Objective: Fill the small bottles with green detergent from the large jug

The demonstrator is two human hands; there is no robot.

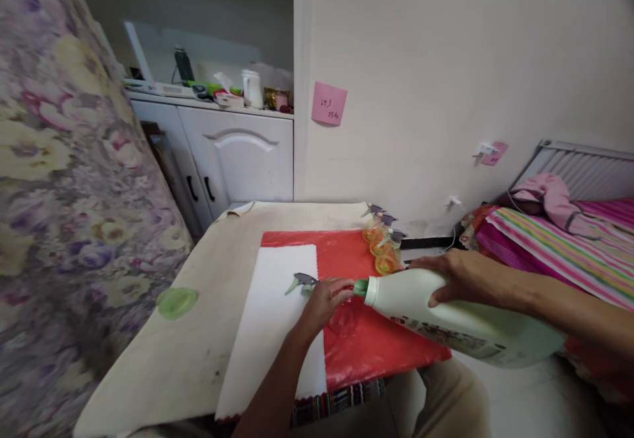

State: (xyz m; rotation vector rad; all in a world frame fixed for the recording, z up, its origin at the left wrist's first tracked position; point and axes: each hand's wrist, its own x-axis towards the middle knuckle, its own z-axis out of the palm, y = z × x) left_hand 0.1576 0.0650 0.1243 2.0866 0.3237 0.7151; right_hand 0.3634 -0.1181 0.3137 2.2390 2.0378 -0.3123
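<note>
— While the right hand (458, 278) tips the big white jug (460, 319) on its side, at the centre right of the frame, what is the left hand (324, 302) doing?

— It steadies a small clear bottle (345, 316) on the red sheet (347, 306), just below the jug's green spout (360, 287). Its fingers curl round the bottle's top, beside a grey spray head (302, 283) lying on the white cloth (277, 312).

— And the right hand's fingers?

— Spread over the jug's shoulder, pressing it from above.

— So which step does this look like?

— Pouring from the jug into the small bottle, judging by how spout and bottle meet. Whether liquid is running cannot be told.

— What does the next move call for?

— Probably a slow tilt with the spout kept over the opening, then the spray head fitted. Three filled orange spray bottles (382, 243) stand at the tabletop's (208, 332) far edge, and a green lid (177, 302) lies at the left.
</note>
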